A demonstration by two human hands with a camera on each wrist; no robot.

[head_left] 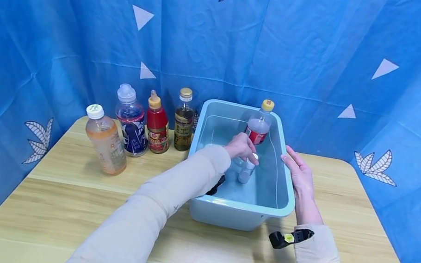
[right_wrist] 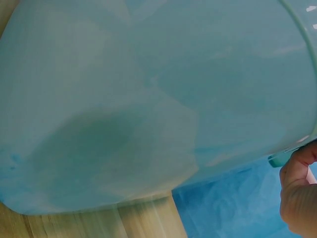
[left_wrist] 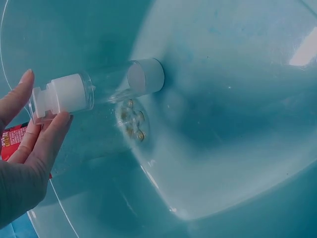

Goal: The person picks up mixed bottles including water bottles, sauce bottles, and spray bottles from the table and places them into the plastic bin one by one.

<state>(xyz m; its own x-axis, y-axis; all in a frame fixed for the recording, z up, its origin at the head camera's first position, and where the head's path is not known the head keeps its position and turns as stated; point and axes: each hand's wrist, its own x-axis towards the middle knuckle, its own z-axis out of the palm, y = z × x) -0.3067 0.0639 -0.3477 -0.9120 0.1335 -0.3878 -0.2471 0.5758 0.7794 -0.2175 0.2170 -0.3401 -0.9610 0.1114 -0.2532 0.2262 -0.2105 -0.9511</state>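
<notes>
A: How is the left arm lying?
B: It slants in from the near left, the sleeve (head_left: 150, 210) crossing the tub's left rim, and the left hand (head_left: 241, 147) dips inside. Thumb and fingers pinch a small clear bottle (head_left: 245, 175) by its white cap.

A: Where's that bottle?
B: Inside the blue tub (head_left: 241, 206), right of the middle, nearly upright; I can't tell whether its base touches the floor.

A: And the right hand (head_left: 301, 175)?
B: Clamped on the tub's right rim, thumb over the edge.

A: Anything crowding them?
B: A yellow-capped bottle (head_left: 259, 126) stands just beyond, at the tub's far right. Left of the tub, on the table (head_left: 196, 260), are a brown bottle (head_left: 184, 122), a red bottle (head_left: 158, 127), a dark blue bottle (head_left: 133, 127) and, nearest, an orange bottle (head_left: 107, 144).
</notes>
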